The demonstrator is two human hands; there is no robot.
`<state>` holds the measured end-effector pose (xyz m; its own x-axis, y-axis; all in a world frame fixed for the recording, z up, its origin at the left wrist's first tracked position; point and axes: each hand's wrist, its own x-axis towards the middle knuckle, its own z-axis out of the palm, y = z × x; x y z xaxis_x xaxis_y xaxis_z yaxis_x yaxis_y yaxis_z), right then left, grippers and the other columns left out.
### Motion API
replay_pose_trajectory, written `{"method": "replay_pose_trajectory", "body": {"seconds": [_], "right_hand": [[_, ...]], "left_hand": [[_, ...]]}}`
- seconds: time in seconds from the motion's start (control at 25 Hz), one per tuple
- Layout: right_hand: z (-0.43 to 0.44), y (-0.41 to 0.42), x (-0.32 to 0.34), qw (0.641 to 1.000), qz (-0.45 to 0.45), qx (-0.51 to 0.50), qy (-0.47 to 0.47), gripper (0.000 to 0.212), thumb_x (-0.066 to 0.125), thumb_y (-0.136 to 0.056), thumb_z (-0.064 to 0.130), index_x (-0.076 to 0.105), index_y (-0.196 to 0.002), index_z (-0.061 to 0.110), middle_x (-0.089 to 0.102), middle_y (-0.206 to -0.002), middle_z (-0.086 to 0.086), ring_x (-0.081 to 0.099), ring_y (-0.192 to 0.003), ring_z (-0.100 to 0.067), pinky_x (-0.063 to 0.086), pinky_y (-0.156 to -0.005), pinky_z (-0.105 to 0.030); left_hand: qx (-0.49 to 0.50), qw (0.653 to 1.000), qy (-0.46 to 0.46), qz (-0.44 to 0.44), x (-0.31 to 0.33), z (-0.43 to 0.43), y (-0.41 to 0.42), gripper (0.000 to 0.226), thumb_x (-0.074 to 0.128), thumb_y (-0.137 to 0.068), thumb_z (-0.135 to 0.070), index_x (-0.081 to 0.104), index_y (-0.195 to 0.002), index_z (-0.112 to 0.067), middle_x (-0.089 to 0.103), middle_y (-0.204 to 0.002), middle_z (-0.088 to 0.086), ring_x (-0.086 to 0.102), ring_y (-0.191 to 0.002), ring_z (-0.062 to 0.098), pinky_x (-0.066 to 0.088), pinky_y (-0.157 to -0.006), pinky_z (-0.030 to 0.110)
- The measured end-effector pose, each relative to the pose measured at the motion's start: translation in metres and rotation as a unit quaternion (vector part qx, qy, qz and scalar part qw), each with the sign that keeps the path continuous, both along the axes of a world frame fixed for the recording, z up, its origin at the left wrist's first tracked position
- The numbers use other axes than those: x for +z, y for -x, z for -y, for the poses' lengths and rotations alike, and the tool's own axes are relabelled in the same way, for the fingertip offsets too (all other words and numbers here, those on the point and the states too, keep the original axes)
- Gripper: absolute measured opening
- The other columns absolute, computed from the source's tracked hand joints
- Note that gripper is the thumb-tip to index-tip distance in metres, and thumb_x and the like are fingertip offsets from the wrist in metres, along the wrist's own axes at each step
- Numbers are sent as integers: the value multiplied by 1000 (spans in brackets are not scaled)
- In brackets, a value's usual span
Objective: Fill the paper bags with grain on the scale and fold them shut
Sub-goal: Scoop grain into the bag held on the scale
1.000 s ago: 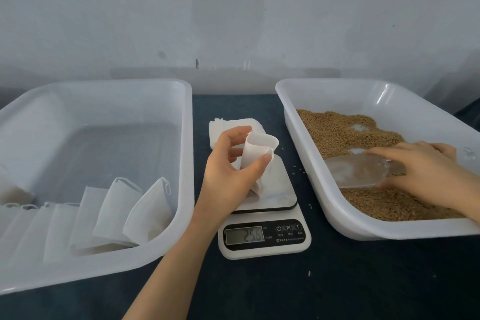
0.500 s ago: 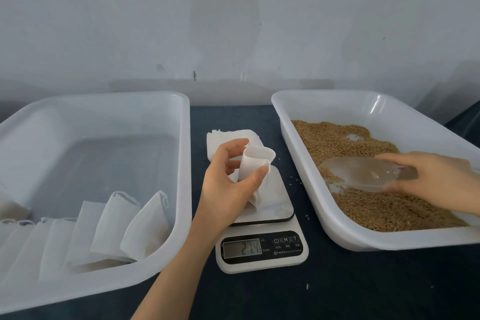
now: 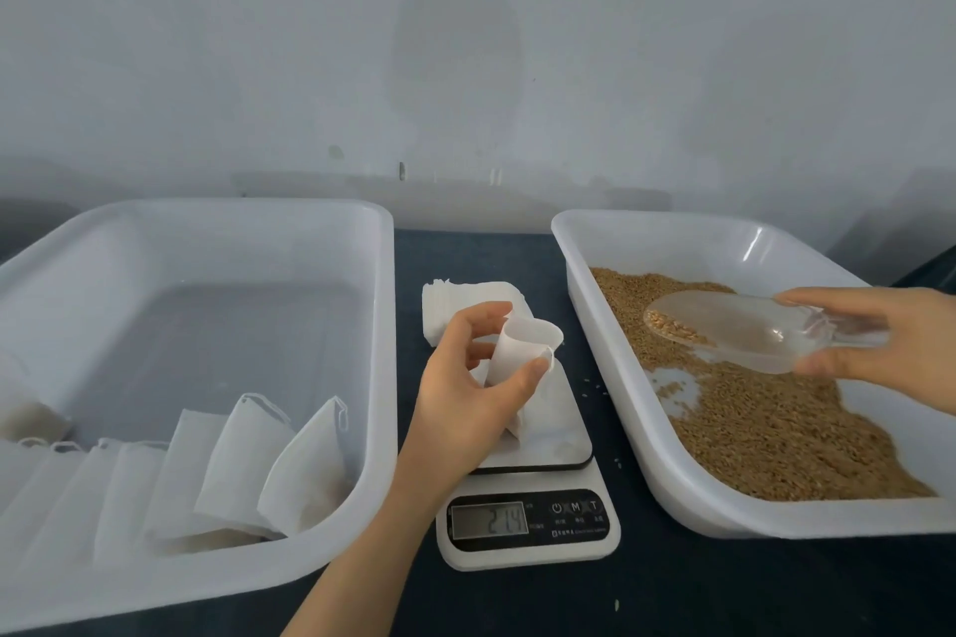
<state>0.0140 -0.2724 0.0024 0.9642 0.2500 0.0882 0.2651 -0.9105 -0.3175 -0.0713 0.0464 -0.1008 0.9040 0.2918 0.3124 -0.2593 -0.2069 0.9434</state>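
Paper bag (image 3: 520, 352) stands open on the scale (image 3: 538, 435), pinched by the left hand (image 3: 476, 388). Right hand (image 3: 874, 341) grips a clear scoop (image 3: 734, 331) holding grain over the tray (image 3: 672, 460)

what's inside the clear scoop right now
A small heap of grain sits near the front lip of the clear scoop; the rest of its bowl looks empty. The right hand covers the handle end with its fingers.

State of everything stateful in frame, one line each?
scale: on, display lit.
paper bag: on scale, mouth held open by left hand.
right tray: part full of grain.
scoop: held by right hand, partly loaded with grain, above right tray.
left tray: holds a row of leaning bags.
bag stack: flat, behind scale.
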Motion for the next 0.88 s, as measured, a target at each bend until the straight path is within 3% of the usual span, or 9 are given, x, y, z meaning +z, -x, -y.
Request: {"method": "replay_pose_trajectory", "body": {"seconds": [0.24, 0.4, 0.52, 0.68, 0.88], "right_hand": [[-53, 7, 25, 994, -15, 110, 8, 63, 50, -36, 92, 31, -96, 86, 38, -98, 51, 48, -108, 1, 37, -100, -39], [-85, 12, 36, 989, -8, 141, 43, 63, 54, -39, 81, 33, -99, 79, 43, -117, 34, 48, -110, -2, 38, -92, -31], [-96, 10, 42, 985, 19, 155, 75, 61, 52, -41, 80, 32, -99, 78, 47, -117, 32, 58, -106, -10, 39, -82, -27], [-103, 3, 46, 980, 49, 175, 83, 60, 63, -53, 67, 32, -104, 70, 53, -116, 25, 42, -115, -7, 23, -109, -39], [-114, -2, 47, 964, 114, 154, 185, 66, 66, -68, 59, 35, -126, 60, 50, -111, 22, 35, -119, -14, 6, -106, -33]], "left_hand": [[-8, 1000, 14, -4, 0, 1, 1, 42, 76, -76, -32, 51, -105, -47, 60, -101, -28, 57, -96, -8, 44, -70, 2], [-10, 1000, 8, -12, 0, 2, 0, 42, 76, -76, -34, 50, -107, -46, 60, -104, -26, 57, -98, -5, 44, -70, 3], [-14, 1000, 8, -11, 0, 2, 0, 41, 76, -75, -34, 50, -104, -48, 59, -100, -31, 56, -97, -8, 43, -68, 2], [-15, 1000, 8, -13, 0, 2, -1, 42, 77, -75, -35, 50, -105, -48, 59, -101, -31, 57, -97, -7, 44, -67, 1], [-17, 1000, 10, -9, 1, 3, -1, 42, 77, -75, -35, 49, -104, -49, 59, -101, -31, 56, -96, -9, 44, -66, 2]]}}
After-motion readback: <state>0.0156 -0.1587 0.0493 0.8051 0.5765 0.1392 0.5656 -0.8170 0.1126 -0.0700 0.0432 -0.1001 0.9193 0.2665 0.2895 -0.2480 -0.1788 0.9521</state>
